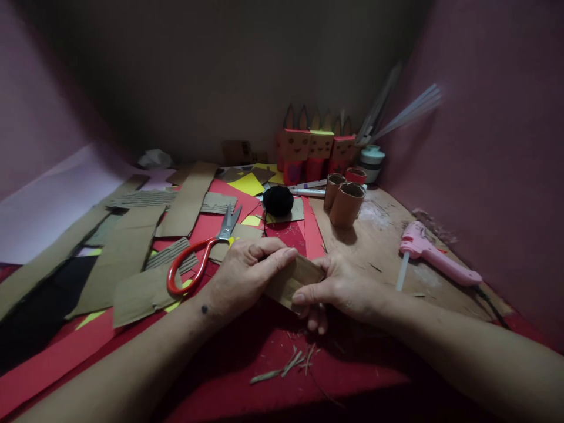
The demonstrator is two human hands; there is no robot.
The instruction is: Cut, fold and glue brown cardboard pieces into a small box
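Observation:
Between my two hands is a small piece of brown cardboard (287, 284), tilted above the red cloth. My left hand (247, 270) grips its left side, thumb stretched along the top edge. On the other side, my right hand (337, 288) pinches it with the thumb on the face and fingers behind. Just left of my left hand lie red-handled scissors (205, 252) with their blades apart, resting on cardboard scraps. Beyond my hands sits a round black ball-like thing (278, 201). Thin cardboard shreds (291, 367) are scattered on the red cloth (211, 376) nearer to me.
A pink glue gun (436, 255) with a cord lies on the wooden board (383, 264) at right. Cardboard tubes (347, 204) stand behind it. At the back are several box figures with faces (296, 147) and a jar (371, 161) beside glue sticks. Cardboard strips (187, 200) cover the left.

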